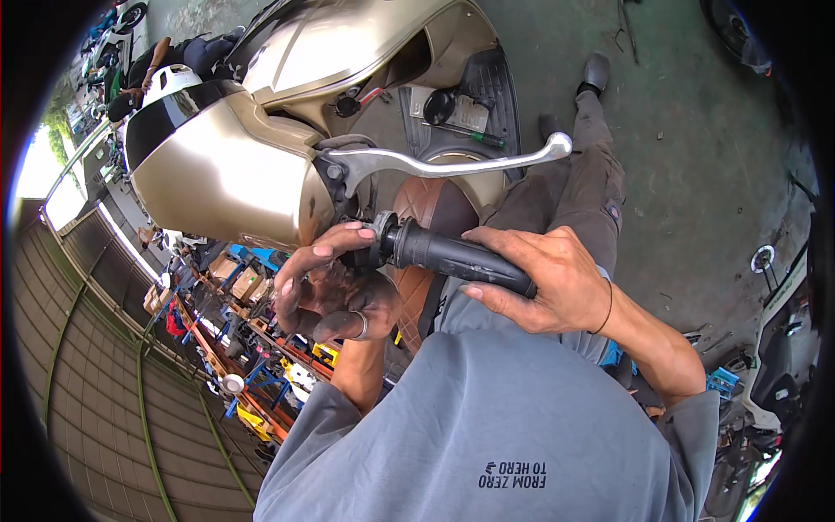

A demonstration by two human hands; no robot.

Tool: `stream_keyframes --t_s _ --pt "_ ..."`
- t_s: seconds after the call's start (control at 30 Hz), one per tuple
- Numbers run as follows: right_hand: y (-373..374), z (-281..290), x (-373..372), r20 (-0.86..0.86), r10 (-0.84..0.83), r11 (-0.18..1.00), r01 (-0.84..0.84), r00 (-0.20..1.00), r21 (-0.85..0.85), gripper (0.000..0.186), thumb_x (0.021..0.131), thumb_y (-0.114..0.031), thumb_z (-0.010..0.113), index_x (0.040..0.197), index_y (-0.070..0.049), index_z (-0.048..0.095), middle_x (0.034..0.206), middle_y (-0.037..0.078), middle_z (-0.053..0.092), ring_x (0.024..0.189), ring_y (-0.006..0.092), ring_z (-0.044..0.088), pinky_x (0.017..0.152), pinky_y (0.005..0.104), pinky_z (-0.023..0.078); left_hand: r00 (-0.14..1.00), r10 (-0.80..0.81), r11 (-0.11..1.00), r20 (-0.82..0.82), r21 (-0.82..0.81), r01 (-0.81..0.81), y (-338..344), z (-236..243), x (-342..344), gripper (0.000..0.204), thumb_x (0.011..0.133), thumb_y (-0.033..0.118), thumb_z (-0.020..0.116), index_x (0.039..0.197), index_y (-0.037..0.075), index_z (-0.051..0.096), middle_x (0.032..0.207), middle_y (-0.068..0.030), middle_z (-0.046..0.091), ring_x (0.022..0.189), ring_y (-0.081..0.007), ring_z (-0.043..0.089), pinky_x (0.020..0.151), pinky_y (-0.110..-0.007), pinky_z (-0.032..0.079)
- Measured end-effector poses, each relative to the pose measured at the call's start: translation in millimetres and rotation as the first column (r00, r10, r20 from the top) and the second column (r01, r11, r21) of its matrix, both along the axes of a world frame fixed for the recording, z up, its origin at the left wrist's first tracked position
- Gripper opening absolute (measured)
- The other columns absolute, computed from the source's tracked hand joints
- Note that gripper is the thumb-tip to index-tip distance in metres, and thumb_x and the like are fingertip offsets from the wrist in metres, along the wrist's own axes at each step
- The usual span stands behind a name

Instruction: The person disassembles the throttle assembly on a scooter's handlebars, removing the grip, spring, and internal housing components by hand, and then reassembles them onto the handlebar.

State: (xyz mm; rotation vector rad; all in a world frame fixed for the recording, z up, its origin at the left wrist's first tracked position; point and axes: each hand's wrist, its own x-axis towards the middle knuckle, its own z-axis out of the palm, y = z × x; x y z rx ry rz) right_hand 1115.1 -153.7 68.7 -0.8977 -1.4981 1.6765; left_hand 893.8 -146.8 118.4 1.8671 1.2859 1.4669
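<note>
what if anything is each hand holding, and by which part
The right hand holds the black, tube-shaped handlebar grip around its outer end. The left hand is near its inner end; whether it holds anything cannot be told.

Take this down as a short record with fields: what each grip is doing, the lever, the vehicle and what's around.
Left grip: fingers curled beside the metal collar; contact unclear
Right grip: closed on the outer end of the black handlebar sleeve
Lever: silver lever, untouched by either hand
Vehicle: gold scooter
Footboard: dark footboard, green-handled tool over it
Surroundings: cluttered shelving at left, cardboard boxes among it
</note>
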Motion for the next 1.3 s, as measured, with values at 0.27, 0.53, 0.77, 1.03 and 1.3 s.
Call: stream_keyframes --t_s 0.27,0.53,0.77,1.03,1.3 --pt "1.1 3.4 1.1 0.012 -0.001 1.0 0.001 1.0 0.018 0.048 0.079 -0.018 0.079 0.118 0.004 0.061 0.081 0.015 0.07 0.061 0.0226 0.068 0.054 0.0304 0.053 0.981 0.165 0.986 0.098 0.014 -0.167 -9.7 -7.7 -1.8 0.059 0.098 0.059 0.04 0.131 0.01 0.036 0.125 -0.0169 0.049 0.11 -0.0391 0.061 0.096 -0.053 0.057" --pt "-1.9 3.4 4.1 0.073 -0.01 0.995 0.002 0.997 0.105 0.059 0.075 -0.015 0.081 0.125 0.004 0.058 0.075 0.012 0.064 0.056 0.0222 0.062 0.05 0.0323 0.047 0.957 0.192 0.981 -0.216 0.076 -0.18 -1.9 -8.1 6.9 0.052 0.105 0.046 0.029 0.138 0.005 0.027 0.12 -0.0238 0.046 0.095 -0.0379 0.067 0.078 -0.041 0.064" --pt "-3.1 4.4 10.9 0.104 0.023 0.993 -0.035 0.994 0.113 0.059 0.074 -0.013 0.08 0.126 0.004 0.058 0.072 0.011 0.061 0.056 0.0216 0.06 0.051 0.0316 0.045 0.924 0.316 0.944 -0.214 0.166 -0.285 1.1 -13.9 14.8 0.047 0.106 0.038 0.034 0.134 0.001 0.028 0.111 -0.0247 0.047 0.079 -0.0331 0.069 0.068 -0.035 0.065" --pt "-5.2 11.2 32.8 -0.352 -0.018 0.445 -0.308 0.936 -0.841 0.044 0.093 -0.032 0.066 0.116 0.005 0.062 0.064 0.004 0.056 0.052 0.0076 0.052 0.046 0.026 0.039 0.901 0.319 0.927 -0.293 0.294 -0.233 6.0 -17.8 11.0 0.051 0.107 0.037 0.03 0.135 -0.006 0.022 0.112 -0.0279 0.048 0.075 -0.0307 0.068 0.061 -0.027 0.064" --pt "3.4 16.6 17.5 -0.408 -0.096 0.297 -0.365 0.908 -0.882 0.039 0.099 -0.038 0.055 0.091 0.0 0.06 0.059 0.005 0.053 0.042 0.0079 0.043 0.039 0.0235 0.035 0.932 0.269 0.947 -0.243 0.244 -0.21 -1.9 -22.0 9.7 0.051 0.106 0.038 0.037 0.134 -0.003 0.027 0.112 -0.027 0.05 0.079 -0.0308 0.069 0.069 -0.034 0.063"
